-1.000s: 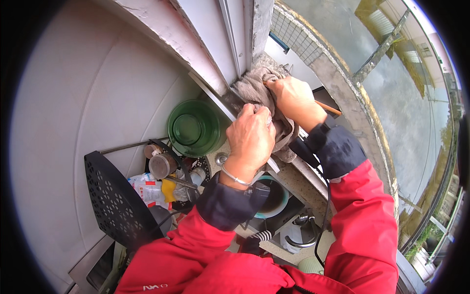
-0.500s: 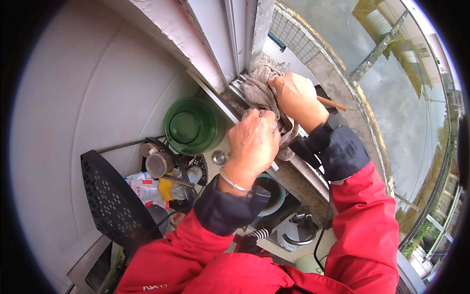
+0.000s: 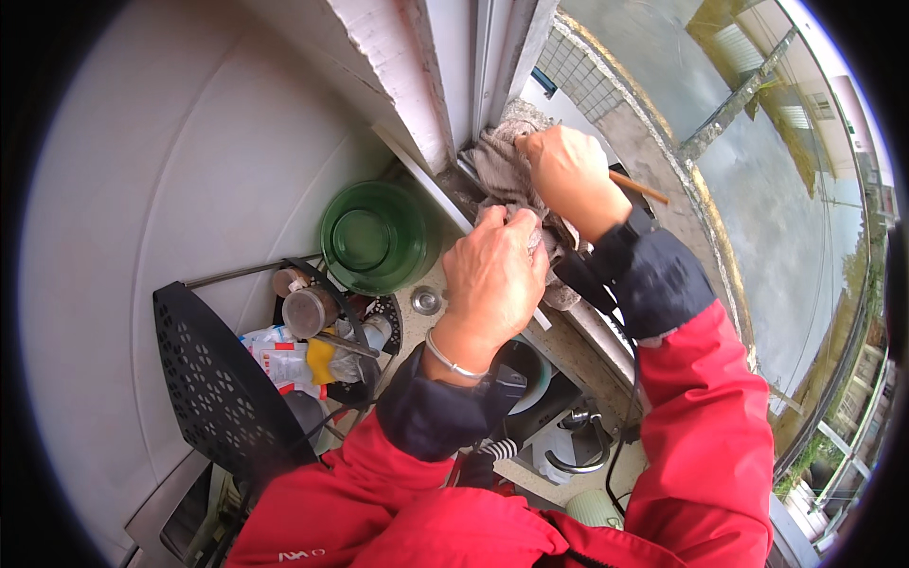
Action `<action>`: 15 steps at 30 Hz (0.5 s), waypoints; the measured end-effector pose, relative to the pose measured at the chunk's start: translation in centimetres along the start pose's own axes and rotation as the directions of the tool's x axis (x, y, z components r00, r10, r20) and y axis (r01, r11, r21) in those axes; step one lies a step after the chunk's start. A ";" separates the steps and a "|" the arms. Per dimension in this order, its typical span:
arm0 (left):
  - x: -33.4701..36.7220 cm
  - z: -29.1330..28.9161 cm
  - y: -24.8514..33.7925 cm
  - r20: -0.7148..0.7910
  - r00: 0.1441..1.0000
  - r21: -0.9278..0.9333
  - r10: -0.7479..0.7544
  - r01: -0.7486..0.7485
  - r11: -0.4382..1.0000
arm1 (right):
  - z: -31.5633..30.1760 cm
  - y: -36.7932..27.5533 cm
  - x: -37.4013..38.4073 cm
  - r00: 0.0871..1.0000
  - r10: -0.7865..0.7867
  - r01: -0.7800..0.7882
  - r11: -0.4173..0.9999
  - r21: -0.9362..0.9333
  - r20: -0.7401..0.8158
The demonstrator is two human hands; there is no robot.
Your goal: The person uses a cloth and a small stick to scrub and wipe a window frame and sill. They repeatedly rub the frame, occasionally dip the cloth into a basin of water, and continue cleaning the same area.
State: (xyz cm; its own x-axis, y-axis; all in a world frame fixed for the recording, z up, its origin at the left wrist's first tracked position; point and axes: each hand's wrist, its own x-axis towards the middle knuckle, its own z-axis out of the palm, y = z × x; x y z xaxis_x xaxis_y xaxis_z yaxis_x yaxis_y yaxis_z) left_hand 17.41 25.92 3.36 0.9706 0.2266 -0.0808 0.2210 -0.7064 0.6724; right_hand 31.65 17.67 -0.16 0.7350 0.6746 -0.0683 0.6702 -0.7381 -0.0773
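Note:
A wrinkled grey-brown rag (image 3: pixel 505 161) is bunched over the window track (image 3: pixel 467 161) at the foot of the frame. My left hand (image 3: pixel 492 275) is closed on the rag's nearer part, fingertips pressed together. Farther out, my right hand (image 3: pixel 566 180) is closed round a thin wooden stick (image 3: pixel 641 187); its back end juts out past my wrist to the right. The stick's front end, by the rag, is mostly hidden behind my fingers. Some of the rag hangs below, between my two wrists.
A green basin (image 3: pixel 374 237) stands left of the sill, near a small metal lid-like piece (image 3: pixel 426 300). A black perforated rack (image 3: pixel 222 379) holds jars (image 3: pixel 310 312) and packets. Below are a faucet (image 3: pixel 579 445) and a cable. Outside, a ledge (image 3: pixel 653 133) borders water.
Both hands stay at the rag. My right hand and the stick have shifted slightly up, away from me, and the rag is bunched closer to the frame. The view has moved a little.

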 end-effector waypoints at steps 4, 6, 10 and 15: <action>0.0 -0.1 -0.4 -0.018 1.000 0.003 0.019 -0.019 1.000 | 0.1 0.3 0.3 0.997 -0.072 0.072 0.997 0.006 0.009; 0.1 -0.3 -0.4 0.006 1.000 -0.009 0.005 -0.005 1.000 | -0.1 0.8 -0.6 0.994 -0.103 0.102 0.994 0.025 0.046; 0.0 -0.6 -0.3 -0.002 1.000 -0.050 0.013 -0.013 0.999 | 0.4 1.0 -1.2 0.996 0.059 -0.063 0.996 0.066 0.063; -0.1 -0.5 -1.2 -0.055 0.998 -0.073 0.015 -0.019 0.997 | 2.3 0.4 -0.2 0.994 -0.002 0.015 0.993 0.120 -0.109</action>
State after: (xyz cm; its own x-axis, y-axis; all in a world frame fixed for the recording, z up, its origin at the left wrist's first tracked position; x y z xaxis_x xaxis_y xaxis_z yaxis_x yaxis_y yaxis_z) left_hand 17.00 27.05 2.92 0.9672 0.2524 -0.0297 0.1945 -0.6599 0.7258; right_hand 31.54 17.22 -2.47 0.7405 0.6709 0.0403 0.6641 -0.7212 -0.1971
